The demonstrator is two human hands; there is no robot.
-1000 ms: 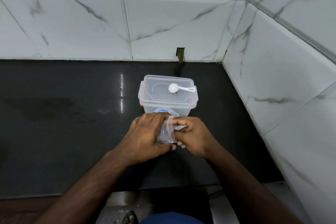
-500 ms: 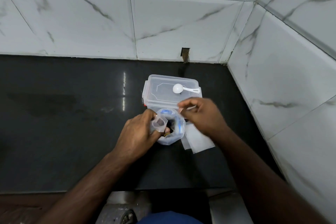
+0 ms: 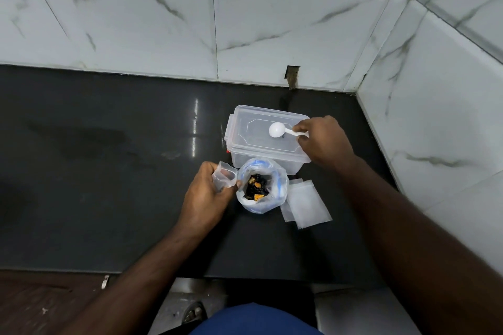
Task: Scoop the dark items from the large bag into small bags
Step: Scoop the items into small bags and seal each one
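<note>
My right hand is pinching the white plastic scoop at upper centre; my left hand is gripping an open, empty small clear bag beside the large bag of dark items. Nothing's scooped yet.

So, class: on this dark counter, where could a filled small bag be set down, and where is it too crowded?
Free: the wide counter stretch left of the left hand, back to the tiled wall, and the strip along the near edge. Crowded: the right corner, where the lidded plastic box, large bag and spare small bags sit close together.
</note>
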